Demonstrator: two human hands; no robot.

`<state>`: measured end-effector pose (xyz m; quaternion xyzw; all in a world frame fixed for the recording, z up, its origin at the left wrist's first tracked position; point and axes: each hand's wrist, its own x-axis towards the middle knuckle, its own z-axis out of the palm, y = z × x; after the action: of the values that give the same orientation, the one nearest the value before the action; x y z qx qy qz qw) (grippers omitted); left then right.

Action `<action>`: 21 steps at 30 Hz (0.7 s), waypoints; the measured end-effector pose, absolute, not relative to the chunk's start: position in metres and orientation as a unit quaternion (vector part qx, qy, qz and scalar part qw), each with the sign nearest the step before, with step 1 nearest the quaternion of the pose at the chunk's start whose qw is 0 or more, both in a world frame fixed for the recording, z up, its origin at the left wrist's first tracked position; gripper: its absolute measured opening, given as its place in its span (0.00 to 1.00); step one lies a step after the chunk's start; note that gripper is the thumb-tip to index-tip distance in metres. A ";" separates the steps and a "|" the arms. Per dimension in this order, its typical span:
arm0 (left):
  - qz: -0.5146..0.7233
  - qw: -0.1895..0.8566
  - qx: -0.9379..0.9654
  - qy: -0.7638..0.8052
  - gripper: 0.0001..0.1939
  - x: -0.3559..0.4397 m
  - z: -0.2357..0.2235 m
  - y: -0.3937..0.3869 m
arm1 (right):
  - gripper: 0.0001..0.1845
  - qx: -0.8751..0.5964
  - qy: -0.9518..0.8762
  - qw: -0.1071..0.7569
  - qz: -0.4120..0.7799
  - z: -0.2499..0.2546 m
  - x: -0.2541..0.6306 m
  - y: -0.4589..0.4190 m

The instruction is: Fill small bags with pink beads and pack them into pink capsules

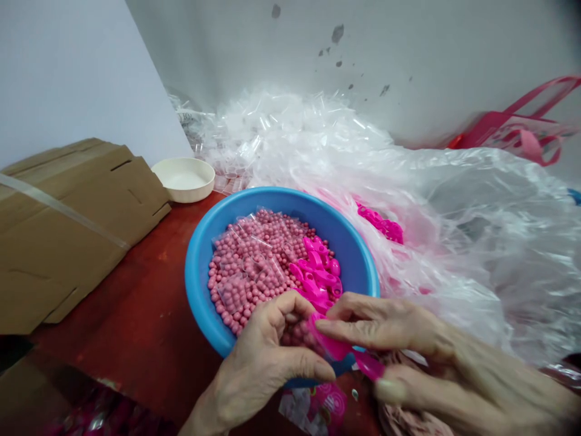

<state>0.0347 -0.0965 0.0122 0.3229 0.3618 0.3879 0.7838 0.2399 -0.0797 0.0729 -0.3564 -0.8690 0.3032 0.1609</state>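
Observation:
Over the near rim of a blue basin (pixel 200 284), my left hand (pixel 267 357) is closed round a clear container of pink beads (pixel 299 336). My right hand (pixel 399 345) pinches a bright pink plastic piece (pixel 333 344) against the container's right end. A second pink tip (pixel 368 364) shows by the right thumb, slightly blurred; whether it belongs to the same piece I cannot tell. Inside the basin lie loose pink beads (pixel 231 318), several clear bead-filled containers (pixel 261 266) and a heap of bright pink plastic pieces (pixel 318 275).
Flattened cardboard (pixel 82 224) and a white round dish (pixel 185 178) stand left on the red table (pixel 149 309). Clear plastic tubes (pixel 272 127) pile up behind the basin. A large clear bag (pixel 454 242) with pink pieces spreads to the right. Printed packaging (pixel 318 406) lies near me.

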 end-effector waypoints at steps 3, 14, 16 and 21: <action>0.403 0.742 0.368 0.389 0.13 0.037 0.007 -0.098 | 0.14 -0.377 -0.845 0.175 0.337 0.067 0.219 -0.080; 0.404 0.571 0.513 0.497 0.06 0.040 0.006 -0.103 | 0.08 -0.458 -0.685 0.405 0.397 0.031 0.199 -0.089; 0.412 0.560 0.521 0.495 0.06 0.039 0.005 -0.104 | 0.15 -0.432 -0.695 0.433 0.379 0.025 0.195 -0.092; 0.429 0.607 0.472 0.475 0.05 0.038 0.004 -0.106 | 0.24 -0.405 -0.758 0.409 0.306 0.030 0.194 -0.094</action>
<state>0.0378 -0.1056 0.0044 0.4719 0.4748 0.4287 0.6067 0.1937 -0.0939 0.0300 -0.4050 -0.7583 0.3055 0.4095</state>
